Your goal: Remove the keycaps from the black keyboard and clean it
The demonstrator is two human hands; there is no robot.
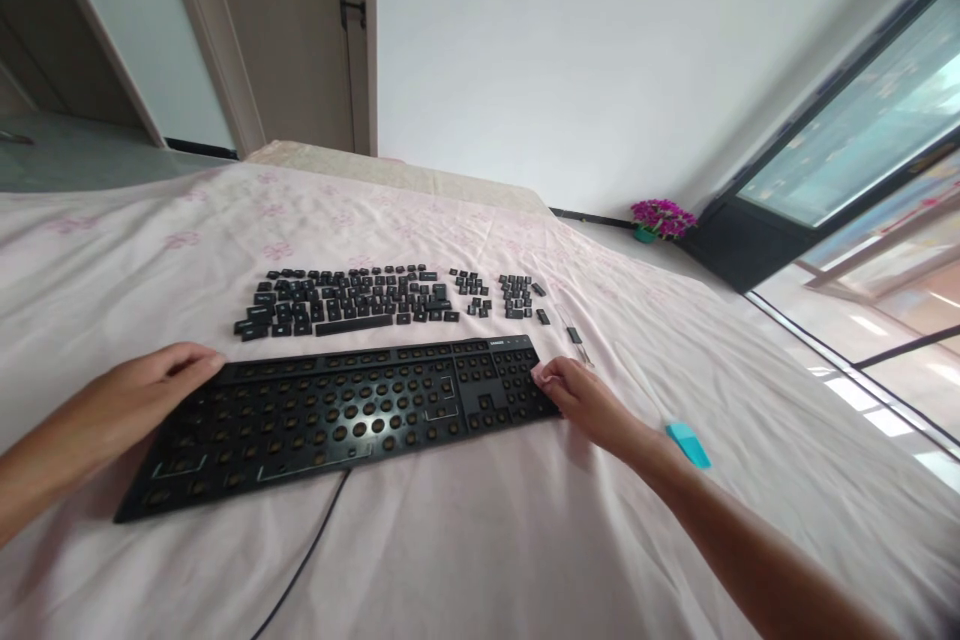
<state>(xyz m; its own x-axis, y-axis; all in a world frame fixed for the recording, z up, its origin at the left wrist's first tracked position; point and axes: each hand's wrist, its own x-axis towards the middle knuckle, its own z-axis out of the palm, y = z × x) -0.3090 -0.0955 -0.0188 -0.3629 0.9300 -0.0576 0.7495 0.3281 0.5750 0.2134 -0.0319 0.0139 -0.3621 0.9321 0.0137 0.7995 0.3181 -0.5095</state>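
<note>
A black computer keyboard (300, 425) stripped of its keycaps lies on the pink bedsheet, its left end nearer to me. My left hand (161, 382) is closed on its far left corner, thumb and fingers together at the edge. At the right end, over the number pad, my right hand (574, 388) pinches a small pale pink piece of cloth or tissue (538, 374) against the keyboard. Just beyond the keyboard, loose black keycaps (352, 300) are laid out in keyboard order, with the long space bar (354, 325) in front.
A few separate keycaps and a thin wire tool (585, 352) lie right of the layout. Farther right is a turquoise brush-like object (688, 444). The keyboard's cable (307, 552) runs towards me. Beyond the bed (420, 185) are a white wall and a potted purple plant (661, 218).
</note>
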